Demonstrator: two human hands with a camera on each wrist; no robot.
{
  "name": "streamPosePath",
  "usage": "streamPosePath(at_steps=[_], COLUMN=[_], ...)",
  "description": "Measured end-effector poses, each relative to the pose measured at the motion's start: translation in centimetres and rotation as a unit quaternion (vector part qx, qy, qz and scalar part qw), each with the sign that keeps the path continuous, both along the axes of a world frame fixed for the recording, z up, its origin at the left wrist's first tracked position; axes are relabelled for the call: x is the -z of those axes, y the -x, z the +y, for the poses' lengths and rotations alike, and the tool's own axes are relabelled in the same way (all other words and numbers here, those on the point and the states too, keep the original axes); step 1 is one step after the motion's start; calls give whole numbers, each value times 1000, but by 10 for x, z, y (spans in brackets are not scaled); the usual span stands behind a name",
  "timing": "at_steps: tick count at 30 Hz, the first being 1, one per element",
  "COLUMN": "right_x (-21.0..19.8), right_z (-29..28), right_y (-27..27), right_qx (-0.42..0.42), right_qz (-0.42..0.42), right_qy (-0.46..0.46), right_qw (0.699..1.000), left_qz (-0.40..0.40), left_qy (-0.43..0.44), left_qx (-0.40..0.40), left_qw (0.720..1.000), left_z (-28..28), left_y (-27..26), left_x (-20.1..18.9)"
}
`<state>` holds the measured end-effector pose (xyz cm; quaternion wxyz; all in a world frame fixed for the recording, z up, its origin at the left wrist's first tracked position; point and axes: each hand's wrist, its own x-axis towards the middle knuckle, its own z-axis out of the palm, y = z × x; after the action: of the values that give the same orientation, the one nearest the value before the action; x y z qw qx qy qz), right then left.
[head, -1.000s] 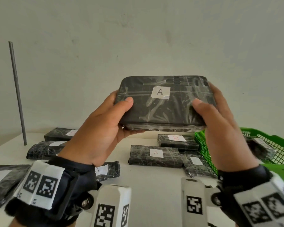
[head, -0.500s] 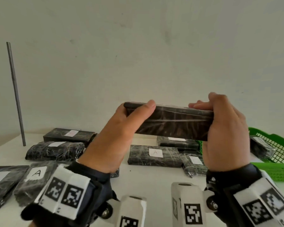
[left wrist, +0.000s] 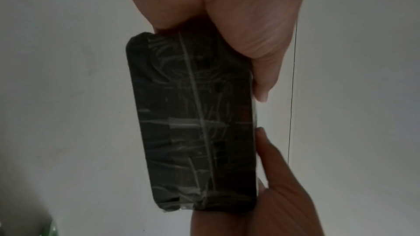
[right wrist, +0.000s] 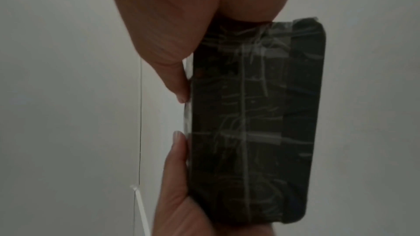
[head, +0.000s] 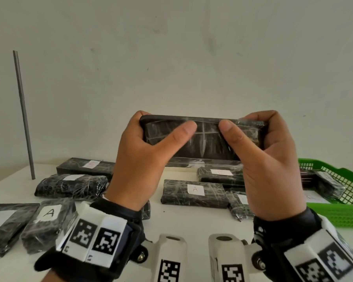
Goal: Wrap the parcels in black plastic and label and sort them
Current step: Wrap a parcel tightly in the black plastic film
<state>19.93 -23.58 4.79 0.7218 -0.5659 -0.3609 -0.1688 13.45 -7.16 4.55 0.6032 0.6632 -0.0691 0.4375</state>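
Note:
A flat parcel (head: 204,139) wrapped in black plastic and clear tape is held up in front of the wall, above the table. My left hand (head: 149,147) grips its left end and my right hand (head: 259,143) grips its right end, thumbs on the near face. Its near face shows crossed tape and no label. The left wrist view shows the same parcel (left wrist: 195,123) between both hands, as does the right wrist view (right wrist: 254,123). Below lie several wrapped parcels, one with a white label marked A (head: 195,189).
A green plastic basket (head: 346,192) stands at the right with wrapped parcels inside. More parcels lie at the left, one labelled A (head: 49,212). A thin grey rod (head: 23,117) stands upright at the far left of the white table (head: 192,222).
The parcel has been turned over in both hands: its A-labelled face showed first, then its edge, now the taped unlabelled face. It also sits lower.

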Motion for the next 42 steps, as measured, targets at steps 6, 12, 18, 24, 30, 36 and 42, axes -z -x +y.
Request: streamPosePath(at_steps=[6,12,18,24,30,36,42], right_x=[4,4,5,3,2,1,9], right_z=[-3,-3,4,6,2,-14,-15], right_y=[-5,-6,-1,4,5,-8,-20], right_qx=[29,39,73,103,100,66,90], right_qz=[-13,7,23,13,-13,-42,-104], right_qy=[69,57,17,18,57,88,136], right_qw=[997,998,997,994,993,993,981], left_qz=[1,2,3,11,21,43,84], left_qy=[-12,-3,-3,-13,-24,-63,-17], left_qx=[11,3,3,-8,-24,19,41], left_qw=[1000,1000,1000,1000,999,997,995], left_z=[5,-3,-8,-7,-1,10,11], left_y=[0,-3,-2,-3,-1,0,-2], left_x=[1,3,4,5,3,2,3])
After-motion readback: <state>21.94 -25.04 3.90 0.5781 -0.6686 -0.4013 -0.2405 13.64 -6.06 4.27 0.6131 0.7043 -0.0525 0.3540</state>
